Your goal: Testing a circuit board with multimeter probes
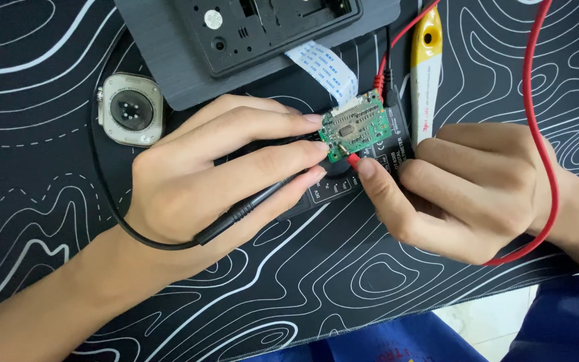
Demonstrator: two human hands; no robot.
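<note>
Pinched by its edges in the left hand fingertips, small green circuit board sat above a black multimeter; light, stiff, fragile. Left also held black probe, right hand gripped red probe at board corner, black mat beneath

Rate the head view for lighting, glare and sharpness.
Head view: even, soft light; faint shadows under the left hand and right hand; mild sheen on the watch back, no harsh glare; circuit board and mat lines sharp; no evident blur.
</note>
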